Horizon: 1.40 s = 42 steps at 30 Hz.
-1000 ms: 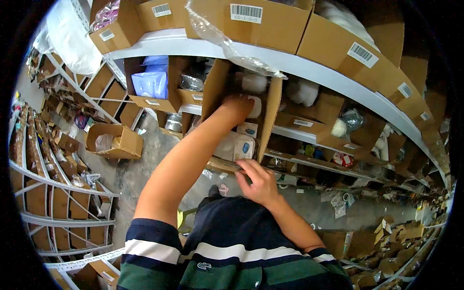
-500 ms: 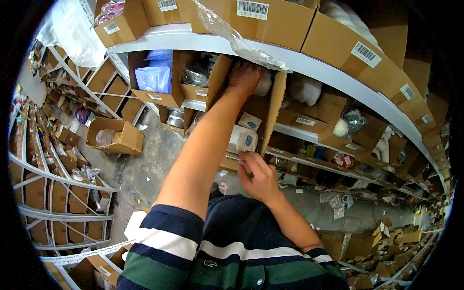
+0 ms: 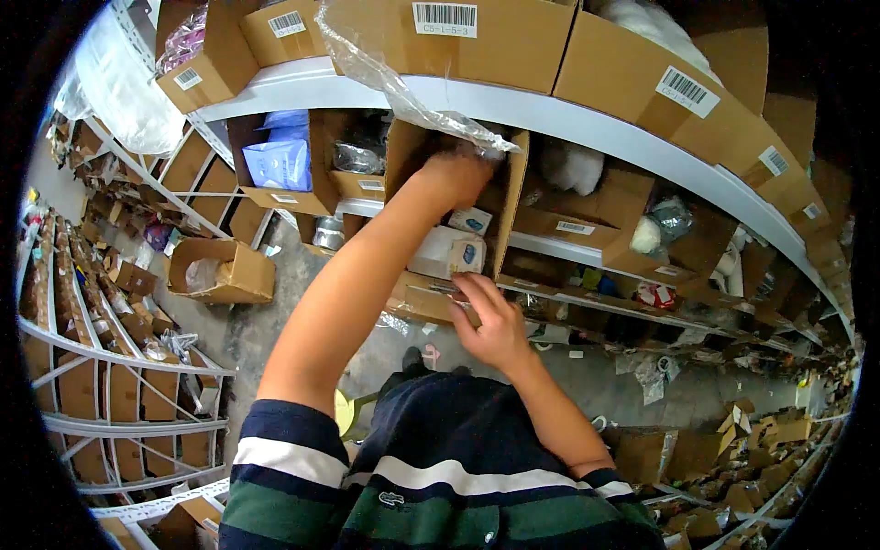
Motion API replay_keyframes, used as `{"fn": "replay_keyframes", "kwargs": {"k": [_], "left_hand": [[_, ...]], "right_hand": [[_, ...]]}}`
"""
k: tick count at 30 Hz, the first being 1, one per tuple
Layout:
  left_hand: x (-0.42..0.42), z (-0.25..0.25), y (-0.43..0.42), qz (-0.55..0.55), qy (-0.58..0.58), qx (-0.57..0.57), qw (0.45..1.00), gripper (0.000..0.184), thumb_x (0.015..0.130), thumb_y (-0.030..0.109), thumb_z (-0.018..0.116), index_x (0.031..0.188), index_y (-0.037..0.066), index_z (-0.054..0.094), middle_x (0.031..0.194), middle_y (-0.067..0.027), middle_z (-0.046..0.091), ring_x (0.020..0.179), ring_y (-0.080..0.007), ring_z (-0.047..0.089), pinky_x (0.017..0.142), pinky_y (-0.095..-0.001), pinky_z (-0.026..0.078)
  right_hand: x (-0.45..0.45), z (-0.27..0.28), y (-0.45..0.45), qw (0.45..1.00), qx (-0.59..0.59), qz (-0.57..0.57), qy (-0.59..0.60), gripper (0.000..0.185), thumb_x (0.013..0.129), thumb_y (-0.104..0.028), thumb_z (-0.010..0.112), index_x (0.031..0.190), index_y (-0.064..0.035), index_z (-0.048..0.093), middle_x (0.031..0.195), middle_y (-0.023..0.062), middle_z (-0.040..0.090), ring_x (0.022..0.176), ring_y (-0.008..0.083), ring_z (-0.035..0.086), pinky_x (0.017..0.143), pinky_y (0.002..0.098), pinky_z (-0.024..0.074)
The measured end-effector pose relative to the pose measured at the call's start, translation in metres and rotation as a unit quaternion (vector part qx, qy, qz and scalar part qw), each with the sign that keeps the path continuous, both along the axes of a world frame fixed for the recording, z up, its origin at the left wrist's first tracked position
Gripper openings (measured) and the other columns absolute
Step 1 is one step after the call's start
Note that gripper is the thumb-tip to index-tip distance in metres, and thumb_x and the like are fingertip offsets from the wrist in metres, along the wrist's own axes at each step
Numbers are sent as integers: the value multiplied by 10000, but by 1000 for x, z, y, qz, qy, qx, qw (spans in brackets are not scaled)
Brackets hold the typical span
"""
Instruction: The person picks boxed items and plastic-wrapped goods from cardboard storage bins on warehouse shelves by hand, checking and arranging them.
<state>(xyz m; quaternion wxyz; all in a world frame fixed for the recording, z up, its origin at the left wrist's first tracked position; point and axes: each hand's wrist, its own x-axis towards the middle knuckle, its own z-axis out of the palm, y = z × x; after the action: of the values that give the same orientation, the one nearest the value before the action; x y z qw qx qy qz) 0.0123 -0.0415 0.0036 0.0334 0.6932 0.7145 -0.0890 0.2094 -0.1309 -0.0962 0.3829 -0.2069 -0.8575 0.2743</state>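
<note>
My left hand (image 3: 463, 176) is deep in an open cardboard box (image 3: 515, 206) on the shelf. It is blurred, and its fingers are hidden in shadow and behind clear plastic film (image 3: 394, 82). My right hand (image 3: 495, 328) is at the front edge of the same box, fingers bent round something thin that I cannot make out. Just beyond its fingertips lies a white packet with a blue print (image 3: 466, 257). A smaller white packet (image 3: 470, 220) rests farther in.
Boxes with barcode labels (image 3: 500, 46) line the shelf above. Blue packages (image 3: 278, 163) fill a box to the left. A cardboard box (image 3: 240, 275) stands on the floor at the left, near more racks (image 3: 137, 426). Another shelf box (image 3: 587, 215) is at the right.
My left hand went farther into the box, then came slightly back towards me. My right hand stays at the front edge. The view has shifted a little.
</note>
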Motion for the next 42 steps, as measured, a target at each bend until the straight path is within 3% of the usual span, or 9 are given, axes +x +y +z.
{"fn": "replay_keyframes", "kwargs": {"k": [8, 16, 20, 25, 27, 32, 35, 38, 42], "left_hand": [[7, -9, -49, -118, 49, -171, 977, 465, 718, 148, 800, 1147, 52, 648, 1212, -143, 649, 1225, -319, 563, 1033, -458, 438], [-15, -42, -45, -147, 35, 33, 988, 551, 678, 108, 762, 1205, 77, 605, 1138, -189, 657, 1135, -349, 598, 1011, -466, 447], [4, 31, -61, -67, -52, -1, 996, 551, 679, 82, 745, 1206, 75, 586, 1076, -187, 674, 1072, -365, 625, 990, -466, 453], [0, 51, -93, -89, -82, 200, 972, 526, 684, 9, 684, 1187, 116, 574, 1089, -157, 671, 1080, -339, 614, 943, -467, 457], [-2, 52, -111, -159, -89, 291, 939, 468, 642, -16, 651, 1090, 119, 630, 1124, -96, 663, 1111, -308, 593, 942, -456, 454], [5, 33, -161, -251, -48, 423, 869, 349, 664, 38, 635, 999, 132, 663, 1136, -45, 664, 1082, -263, 615, 873, -438, 478], [13, 23, -172, -303, -26, 420, 855, 289, 748, 150, 648, 1036, 149, 650, 1158, -22, 642, 1089, -217, 609, 842, -386, 485], [19, 25, -182, -334, -23, 389, 858, 331, 740, 147, 666, 1070, 152, 651, 1221, -48, 617, 1146, -245, 583, 876, -389, 510], [8, 54, -188, -143, -139, 356, 913, 549, 695, -99, 564, 1194, 124, 619, 1390, -154, 486, 1306, -401, 448, 1063, -468, 429]], "right_hand": [[1, 2, 1, 1000, 5, 7, -7, 371, 831, -124, 707, 1183, -37, 626, 1158, 125, 646, 891, 281, 699, 721, 367, 577], [2, 0, 1, 1000, 11, 6, -16, 412, 837, -169, 697, 1222, -57, 602, 1175, 122, 631, 880, 325, 685, 700, 391, 580], [3, 4, 1, 1000, 12, 12, -13, 379, 836, -77, 703, 1199, -11, 620, 1177, 151, 636, 878, 224, 722, 721, 333, 577], [11, 10, -2, 996, -73, 51, 27, 358, 859, -62, 689, 1205, 0, 621, 1213, 170, 625, 870, 241, 723, 706, 331, 581], [19, 11, -8, 921, -348, 124, 123, 395, 951, -222, 628, 1266, 11, 575, 1253, 185, 604, 872, 279, 712, 698, 360, 584], [30, 10, -2, 737, -570, 277, 235, 686, 1006, -556, 385, 1401, 4, 418, 1308, 185, 563, 992, 299, 669, 768, 443, 572], [22, 25, -6, 598, -690, 262, 314, 516, 991, -406, 548, 1318, -10, 502, 1240, 139, 610, 1097, 236, 624, 844, 416, 564], [25, 35, -6, 713, -632, 189, 239, 436, 926, -210, 673, 1284, -9, 527, 1226, 116, 613, 1085, 207, 622, 917, 373, 527], [53, 21, 1, 706, -638, 115, 286, 574, 748, -24, 797, 1263, -5, 543, 1190, 96, 620, 1115, 220, 598, 972, 389, 489]]}}
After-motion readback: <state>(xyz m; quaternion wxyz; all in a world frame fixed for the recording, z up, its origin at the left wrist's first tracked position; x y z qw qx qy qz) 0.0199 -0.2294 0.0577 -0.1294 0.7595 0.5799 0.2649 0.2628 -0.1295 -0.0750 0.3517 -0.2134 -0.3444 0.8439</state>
